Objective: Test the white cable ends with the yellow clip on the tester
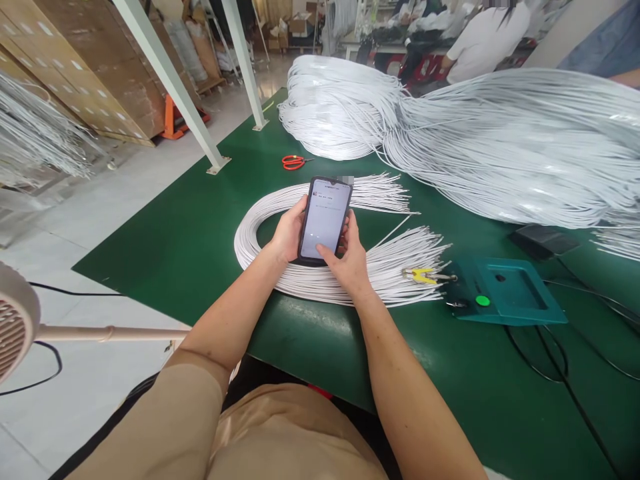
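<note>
A dark-cased phone (325, 220) with a lit screen is held upright between both hands. My left hand (290, 230) grips its left edge. My right hand (350, 257) wraps round its lower right side, the thumb on the lower part of the screen. Under the hands, a U-shaped bundle of white cables (247, 233) lies on the green table (165, 230), its loose ends pointing right. A yellow-handled tool (423, 275) rests on the lower cable ends. Beyond the bundle are red-handled scissors (293, 162).
A teal device (515, 290) with a green button sits at right, black cords around it. Large white cable coils (500, 147) cover the table's far side. Two white posts stand at the back left. A fan (17, 320) is at left. People are in the background.
</note>
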Available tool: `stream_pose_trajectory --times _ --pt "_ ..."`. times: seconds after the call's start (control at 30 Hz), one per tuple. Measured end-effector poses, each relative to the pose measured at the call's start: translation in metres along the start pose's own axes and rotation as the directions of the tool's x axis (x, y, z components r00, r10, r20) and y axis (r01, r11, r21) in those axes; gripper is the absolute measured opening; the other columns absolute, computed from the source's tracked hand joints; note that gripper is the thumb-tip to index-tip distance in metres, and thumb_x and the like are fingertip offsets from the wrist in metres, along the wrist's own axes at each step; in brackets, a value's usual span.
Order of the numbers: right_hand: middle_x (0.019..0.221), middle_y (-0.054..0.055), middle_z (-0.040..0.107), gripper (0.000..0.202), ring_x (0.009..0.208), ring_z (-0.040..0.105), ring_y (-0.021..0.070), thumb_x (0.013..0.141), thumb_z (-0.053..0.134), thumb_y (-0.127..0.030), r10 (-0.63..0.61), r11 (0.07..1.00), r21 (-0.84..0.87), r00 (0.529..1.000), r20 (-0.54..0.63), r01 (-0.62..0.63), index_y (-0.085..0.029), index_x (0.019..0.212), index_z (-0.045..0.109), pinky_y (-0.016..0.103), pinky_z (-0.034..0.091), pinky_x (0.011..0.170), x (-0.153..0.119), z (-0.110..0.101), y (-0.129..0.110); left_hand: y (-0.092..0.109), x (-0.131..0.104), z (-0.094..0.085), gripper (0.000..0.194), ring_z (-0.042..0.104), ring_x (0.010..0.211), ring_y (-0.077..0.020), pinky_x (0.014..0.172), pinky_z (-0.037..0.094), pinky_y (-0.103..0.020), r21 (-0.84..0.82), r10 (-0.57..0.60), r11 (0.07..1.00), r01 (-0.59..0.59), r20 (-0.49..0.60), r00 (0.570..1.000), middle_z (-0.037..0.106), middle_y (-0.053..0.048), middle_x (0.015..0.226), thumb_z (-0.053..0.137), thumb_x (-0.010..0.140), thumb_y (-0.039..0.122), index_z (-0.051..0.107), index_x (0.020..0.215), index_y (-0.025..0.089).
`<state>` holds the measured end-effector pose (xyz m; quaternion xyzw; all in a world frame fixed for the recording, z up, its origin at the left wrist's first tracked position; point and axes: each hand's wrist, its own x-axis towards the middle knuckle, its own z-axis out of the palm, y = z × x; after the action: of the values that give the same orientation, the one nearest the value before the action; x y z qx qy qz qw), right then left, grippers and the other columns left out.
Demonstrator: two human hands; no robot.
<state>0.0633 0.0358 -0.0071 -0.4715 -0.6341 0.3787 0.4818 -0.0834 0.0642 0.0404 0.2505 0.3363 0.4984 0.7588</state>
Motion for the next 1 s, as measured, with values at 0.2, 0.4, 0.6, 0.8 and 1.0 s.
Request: stream_pose_trajectory --times 0.2,0.4,0.6,0.8,1.0 --pt "0.146 0.017 0.048 0.114 0.114 0.061 0.0298 0.070 0.076 -0.045 -0.023 1.000 -0.021 0.999 0.030 0.024 -0.021 0.160 0.010 0.044 0.056 0.088 -0.0003 -0.0014 -0.0036 0.0002 0.0001 -0.0006 0.063 0.071 0.102 -0.0320 0.097 0.054 -0.048 -0.010 -0.019 1.000 0.019 -0.001 1.000 0.075 -0.014 0.101 0.043 0.092 0.062 0.065 0.123 0.012" --pt "0.150 0.018 0.044 0.116 0.117 0.060 0.0305 0.069 0.077 -0.043 -0.005 1.000 -0.001 0.999 0.047 0.005 -0.018 0.160 0.009 0.045 0.055 0.091 -0.0006 -0.0023 -0.0061 -0.0002 0.0010 -0.0023 0.063 0.070 0.102 -0.0319 0.096 0.055 -0.047 -0.009 -0.016 1.000 0.016 -0.012 1.000 0.075 -0.014 0.102 0.045 0.091 0.063 0.065 0.124 0.013" --pt "0.149 0.017 0.046 0.115 0.116 0.060 0.0304 0.069 0.077 -0.044 -0.013 1.000 -0.012 0.999 0.049 0.014 -0.021 0.160 0.010 0.045 0.055 0.090 -0.0002 -0.0029 -0.0064 0.0004 -0.0001 -0.0005 0.062 0.071 0.100 -0.0315 0.096 0.055 -0.047 0.009 -0.003 1.000 0.003 -0.023 1.000 0.075 -0.014 0.101 0.046 0.091 0.062 0.065 0.124 0.013" --pt "0.148 0.016 0.046 0.114 0.116 0.060 0.0308 0.070 0.076 -0.044 -0.014 1.000 -0.008 0.999 0.051 0.014 -0.022 0.160 0.010 0.045 0.055 0.089 -0.0002 -0.0033 -0.0070 -0.0002 0.0002 -0.0009 0.063 0.071 0.100 -0.0313 0.096 0.054 -0.047 0.010 -0.003 1.000 0.003 -0.023 1.000 0.075 -0.014 0.102 0.045 0.092 0.063 0.065 0.125 0.013" --pt "0.148 0.017 0.046 0.114 0.116 0.060 0.0306 0.070 0.076 -0.043 -0.001 1.000 0.000 0.999 0.054 0.001 -0.019 0.160 0.010 0.045 0.055 0.090 -0.0007 -0.0029 -0.0071 0.0001 -0.0006 0.0001 0.062 0.071 0.100 -0.0315 0.096 0.054 -0.047 -0.012 -0.005 1.000 0.005 -0.022 1.000 0.075 -0.014 0.103 0.046 0.091 0.061 0.065 0.124 0.012"
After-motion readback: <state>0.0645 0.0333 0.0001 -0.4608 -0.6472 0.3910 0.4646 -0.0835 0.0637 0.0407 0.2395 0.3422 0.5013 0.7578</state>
